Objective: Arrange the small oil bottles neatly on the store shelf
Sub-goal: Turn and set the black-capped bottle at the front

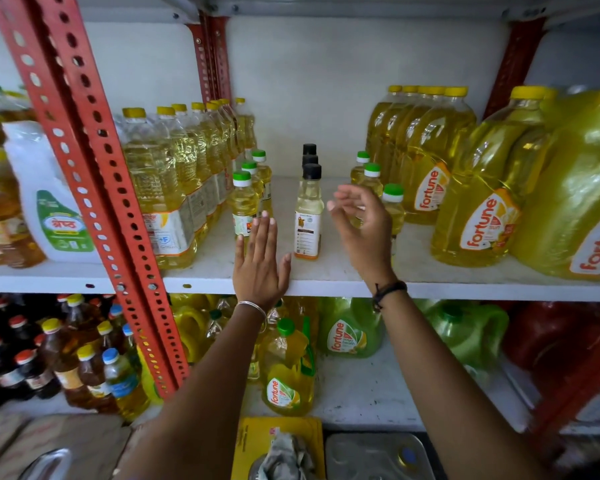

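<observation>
- Tall bottles fill the left end of the shelf, packed in a row running back; I would treat them as a fixed wall to line up against.
- Left green-cap row: three small bottles stand upright one behind the other, just beside the tall ones. The front one looks slightly nearer the edge than it should be.
- Left hand is flat and released, fingers together, grasping nothing, its fingertips at the foot of that front bottle. A good move, as I judge it, is to use the flat palm as a straight-edge and nudge low on the body, not at the cap, so the bottle slides and does not tip.
- Black-cap row stands in the middle between both hands, three deep, upright and apart from either hand. It seems straight already; best left alone.
- Right hand is loosely curled and empty, hovering in front of the right green-cap row; whether it touches a bottle I cannot tell. Closing gently round the front bottle's body and drawing it into line with the two behind would even the gaps.
- Jugs crowd the right end; keep the small bottles clear of them.
</observation>
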`<state>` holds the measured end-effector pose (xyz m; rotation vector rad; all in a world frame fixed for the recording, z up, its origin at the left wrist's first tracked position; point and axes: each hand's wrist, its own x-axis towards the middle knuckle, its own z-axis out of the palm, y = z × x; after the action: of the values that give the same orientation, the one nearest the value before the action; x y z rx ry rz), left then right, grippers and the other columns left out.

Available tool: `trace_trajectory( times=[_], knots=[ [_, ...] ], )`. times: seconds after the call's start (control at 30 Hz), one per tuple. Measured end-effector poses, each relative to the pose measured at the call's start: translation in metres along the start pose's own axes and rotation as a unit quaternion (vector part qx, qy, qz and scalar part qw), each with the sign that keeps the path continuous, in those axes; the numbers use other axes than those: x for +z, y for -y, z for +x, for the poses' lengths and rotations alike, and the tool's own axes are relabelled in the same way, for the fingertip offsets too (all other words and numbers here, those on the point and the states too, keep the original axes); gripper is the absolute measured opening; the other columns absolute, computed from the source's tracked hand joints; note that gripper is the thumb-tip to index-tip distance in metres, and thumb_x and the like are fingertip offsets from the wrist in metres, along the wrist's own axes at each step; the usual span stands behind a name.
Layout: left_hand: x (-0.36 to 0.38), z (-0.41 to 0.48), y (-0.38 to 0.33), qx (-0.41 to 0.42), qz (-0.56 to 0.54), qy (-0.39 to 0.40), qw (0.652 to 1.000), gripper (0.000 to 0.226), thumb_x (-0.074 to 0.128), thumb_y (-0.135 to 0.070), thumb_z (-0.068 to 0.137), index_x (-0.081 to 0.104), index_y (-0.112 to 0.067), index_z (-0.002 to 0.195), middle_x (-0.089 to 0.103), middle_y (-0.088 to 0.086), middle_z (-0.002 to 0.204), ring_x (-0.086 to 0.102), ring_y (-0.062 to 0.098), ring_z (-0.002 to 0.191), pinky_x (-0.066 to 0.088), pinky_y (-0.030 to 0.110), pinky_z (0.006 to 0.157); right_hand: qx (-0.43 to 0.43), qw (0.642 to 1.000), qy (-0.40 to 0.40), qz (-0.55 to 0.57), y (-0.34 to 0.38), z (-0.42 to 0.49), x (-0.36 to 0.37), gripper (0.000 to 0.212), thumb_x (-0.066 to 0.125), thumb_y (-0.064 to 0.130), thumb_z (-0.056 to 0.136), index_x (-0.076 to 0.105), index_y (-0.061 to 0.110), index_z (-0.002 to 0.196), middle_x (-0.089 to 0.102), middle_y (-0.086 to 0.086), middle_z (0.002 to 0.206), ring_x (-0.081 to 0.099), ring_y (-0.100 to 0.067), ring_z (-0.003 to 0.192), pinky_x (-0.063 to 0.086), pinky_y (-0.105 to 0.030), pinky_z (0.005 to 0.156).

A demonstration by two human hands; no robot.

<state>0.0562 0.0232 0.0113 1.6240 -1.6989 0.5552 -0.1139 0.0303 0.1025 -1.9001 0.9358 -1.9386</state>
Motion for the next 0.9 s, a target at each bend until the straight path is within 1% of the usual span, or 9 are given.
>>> trace_trajectory(
  times=[0.17, 0.3, 0.37, 0.43, 0.5, 0.57, 0.67, 0.77, 0.9],
  knots=[
    [0.005, -0.001, 0.004, 0.018, 0.0, -0.021, 1.0, 0.067, 0.029, -0.043, 0.094, 0.027, -0.005, 0.149, 0.014, 0.007, 0.157, 0.016, 0.021, 0.145, 0.003, 0.039, 0.116, 0.171, 0.985, 0.016, 0.01, -0.026, 0.014, 0.035, 0.032, 0.063, 0.018, 0.087, 0.054, 0.009, 0.116, 0.062, -0.009, 0.119, 0.058, -0.019, 0.11, 0.046, -0.031, 0.096],
    [0.008, -0.001, 0.006, 0.025, 0.005, -0.023, 0.999, 0.068, 0.029, -0.045, 0.094, 0.023, -0.007, 0.15, 0.012, 0.007, 0.158, 0.013, 0.02, 0.146, 0.001, 0.038, 0.117, 0.223, 0.973, 0.064, 0.011, -0.039, 0.032, 0.05, 0.039, 0.063, 0.02, 0.087, 0.053, 0.009, 0.123, 0.059, -0.01, 0.129, 0.056, -0.02, 0.117, 0.044, -0.029, 0.099],
    [0.009, -0.001, 0.007, 0.028, 0.007, -0.021, 0.999, 0.068, 0.028, -0.045, 0.094, 0.021, -0.008, 0.151, 0.011, 0.006, 0.158, 0.011, 0.02, 0.146, 0.001, 0.038, 0.118, 0.227, 0.97, 0.089, 0.019, -0.042, 0.037, 0.053, 0.03, 0.061, 0.016, 0.086, 0.06, 0.01, 0.115, 0.065, -0.009, 0.12, 0.061, -0.02, 0.111, 0.047, -0.035, 0.098],
    [0.01, -0.001, 0.008, 0.029, 0.005, -0.022, 0.999, 0.068, 0.028, -0.046, 0.094, 0.02, -0.009, 0.151, 0.011, 0.006, 0.159, 0.011, 0.02, 0.147, 0.002, 0.038, 0.118, 0.221, 0.969, 0.099, 0.042, -0.042, 0.036, 0.053, 0.017, 0.059, 0.012, 0.085, 0.066, 0.018, 0.1, 0.071, -0.002, 0.102, 0.066, -0.014, 0.095, 0.051, -0.034, 0.088],
    [0.011, -0.001, 0.009, 0.031, 0.002, -0.023, 0.999, 0.068, 0.028, -0.046, 0.094, 0.02, -0.009, 0.151, 0.012, 0.006, 0.159, 0.012, 0.021, 0.147, 0.002, 0.039, 0.118, 0.219, 0.97, 0.091, 0.062, -0.041, 0.035, 0.053, 0.018, 0.06, 0.01, 0.084, 0.068, 0.018, 0.098, 0.072, -0.001, 0.098, 0.067, -0.01, 0.089, 0.05, -0.026, 0.08],
    [0.011, -0.001, 0.009, 0.034, 0.002, -0.024, 0.999, 0.068, 0.027, -0.046, 0.095, 0.019, -0.009, 0.151, 0.012, 0.006, 0.159, 0.012, 0.021, 0.147, 0.002, 0.038, 0.118, 0.221, 0.97, 0.074, 0.073, -0.041, 0.034, 0.053, 0.022, 0.063, 0.008, 0.083, 0.067, 0.011, 0.104, 0.072, -0.008, 0.104, 0.067, -0.012, 0.09, 0.05, -0.022, 0.078],
    [0.011, -0.001, 0.009, 0.037, 0.001, -0.025, 0.999, 0.068, 0.026, -0.046, 0.095, 0.018, -0.01, 0.151, 0.012, 0.006, 0.158, 0.012, 0.021, 0.147, 0.002, 0.038, 0.118, 0.224, 0.971, 0.051, 0.063, -0.04, 0.036, 0.052, 0.024, 0.068, 0.007, 0.079, 0.067, 0.006, 0.102, 0.072, -0.012, 0.103, 0.068, -0.016, 0.09, 0.054, -0.028, 0.081],
    [0.01, -0.001, 0.008, 0.038, 0.0, -0.027, 0.999, 0.067, 0.026, -0.046, 0.095, 0.017, -0.01, 0.151, 0.012, 0.006, 0.158, 0.011, 0.02, 0.147, 0.002, 0.038, 0.118, 0.227, 0.973, 0.035, 0.024, -0.038, 0.038, 0.052, 0.023, 0.076, 0.013, 0.072, 0.066, 0.013, 0.093, 0.071, -0.007, 0.096, 0.068, -0.021, 0.091, 0.055, -0.038, 0.084],
    [0.009, -0.002, 0.008, 0.038, 0.002, -0.028, 0.999, 0.067, 0.027, -0.045, 0.095, 0.018, -0.009, 0.151, 0.012, 0.006, 0.158, 0.008, 0.019, 0.147, 0.001, 0.038, 0.118, 0.217, 0.976, 0.011, -0.031, -0.036, 0.039, 0.053, 0.029, 0.082, 0.022, 0.066, 0.06, 0.021, 0.085, 0.064, 0.006, 0.082, 0.063, -0.014, 0.082, 0.054, -0.03, 0.073]
  ],
)
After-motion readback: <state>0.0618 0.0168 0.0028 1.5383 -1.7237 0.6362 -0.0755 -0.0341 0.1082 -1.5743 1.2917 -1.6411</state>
